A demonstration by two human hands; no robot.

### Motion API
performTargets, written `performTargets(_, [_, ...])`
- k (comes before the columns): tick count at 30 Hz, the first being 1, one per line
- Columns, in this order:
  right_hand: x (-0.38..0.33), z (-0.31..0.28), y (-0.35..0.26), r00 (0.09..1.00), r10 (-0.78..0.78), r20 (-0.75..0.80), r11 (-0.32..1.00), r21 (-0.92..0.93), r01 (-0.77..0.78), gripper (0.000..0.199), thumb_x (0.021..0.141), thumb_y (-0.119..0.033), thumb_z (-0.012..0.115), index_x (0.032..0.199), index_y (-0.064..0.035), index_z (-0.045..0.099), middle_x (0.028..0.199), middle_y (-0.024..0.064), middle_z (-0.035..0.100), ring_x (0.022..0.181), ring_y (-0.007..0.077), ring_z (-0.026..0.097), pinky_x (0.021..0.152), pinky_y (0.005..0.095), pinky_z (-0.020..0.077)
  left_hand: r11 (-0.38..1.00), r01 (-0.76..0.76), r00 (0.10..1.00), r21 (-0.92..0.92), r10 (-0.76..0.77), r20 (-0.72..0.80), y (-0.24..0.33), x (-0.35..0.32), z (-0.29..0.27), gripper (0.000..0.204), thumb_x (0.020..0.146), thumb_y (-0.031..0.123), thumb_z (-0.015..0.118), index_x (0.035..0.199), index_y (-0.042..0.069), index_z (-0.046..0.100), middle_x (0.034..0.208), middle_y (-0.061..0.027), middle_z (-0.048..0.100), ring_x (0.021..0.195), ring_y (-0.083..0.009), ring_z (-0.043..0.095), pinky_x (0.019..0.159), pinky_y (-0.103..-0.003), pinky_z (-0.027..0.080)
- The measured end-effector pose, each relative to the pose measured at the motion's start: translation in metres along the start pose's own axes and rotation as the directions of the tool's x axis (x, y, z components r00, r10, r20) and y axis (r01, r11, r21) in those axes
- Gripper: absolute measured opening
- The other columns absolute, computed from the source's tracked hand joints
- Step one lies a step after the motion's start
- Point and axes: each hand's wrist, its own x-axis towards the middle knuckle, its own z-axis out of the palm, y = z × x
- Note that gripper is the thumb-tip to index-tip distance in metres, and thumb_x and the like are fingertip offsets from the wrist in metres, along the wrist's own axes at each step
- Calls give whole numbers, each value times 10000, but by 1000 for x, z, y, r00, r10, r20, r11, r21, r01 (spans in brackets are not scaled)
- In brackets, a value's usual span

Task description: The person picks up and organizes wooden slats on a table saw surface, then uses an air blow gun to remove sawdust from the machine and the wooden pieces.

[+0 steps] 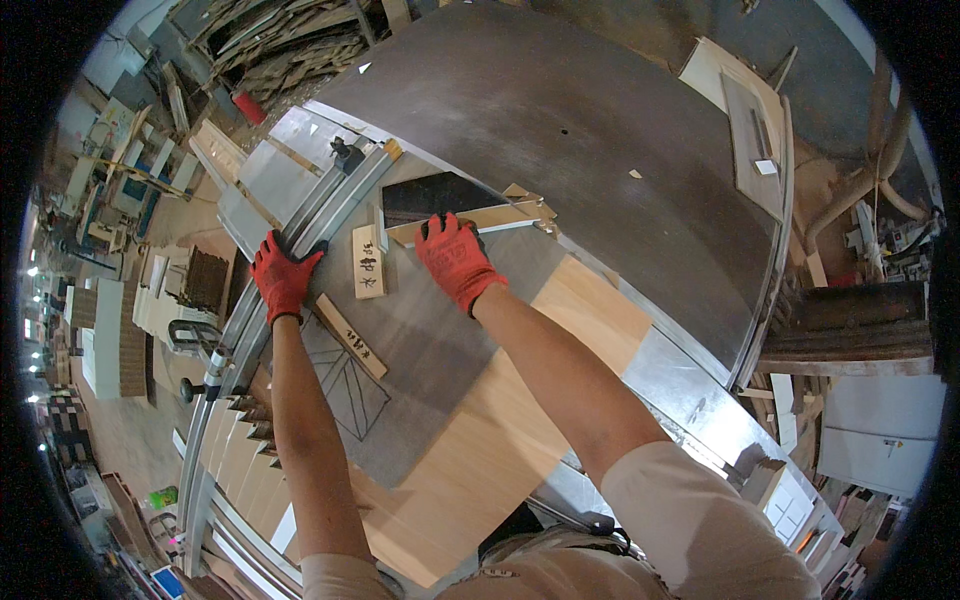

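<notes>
My left hand (284, 275), in a red work glove, rests by the aluminium fence rail (326, 206), thumb spread away from the fingers. My right hand (458, 262), gloved the same way, has its fingers bent over a long wooden strip (500, 216). Beyond that strip is a dark, pointed panel piece (430, 196). Between my hands lies a light wooden block (367, 262) with dark handwriting. A narrower written-on wooden strip (350, 336) lies slantwise nearer me. Beneath them is a grey board (425, 370) with drawn lines.
A broad dark table surface (560, 120) stretches ahead and right. A light wooden panel (480, 440) lies nearest me. A clamp (198, 340) sits on the left rail. Loose boards (740, 120) lean at the far right, and scrap wood (285, 45) is piled at the back left.
</notes>
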Motion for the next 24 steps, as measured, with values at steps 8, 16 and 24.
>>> performTargets(8, [0,0,6,999,10,-46,1000,29,-9,395,892,-179,557,1275,-86,573,1225,184,583,1117,376,574,842,499,526,999,35,999,0,-35,28,2,10,2,1077,555,681,807,1339,22,471,1230,-170,608,1151,-354,569,961,-453,451])
performTargets(16, [0,-2,6,999,21,-32,997,71,-18,372,884,-162,555,1246,-78,590,1187,178,584,1114,367,571,842,480,526,999,43,998,-33,-41,49,-3,15,3,1096,506,670,832,1316,20,483,1195,-158,621,1113,-360,585,951,-449,459])
performTargets(24, [-1,-7,5,999,45,-7,987,155,-44,337,862,-138,559,1184,-60,618,1182,191,578,1125,373,567,868,481,517,999,45,999,-28,-44,31,-4,12,5,1019,530,632,838,1279,29,499,1182,-160,617,1108,-360,579,956,-452,447])
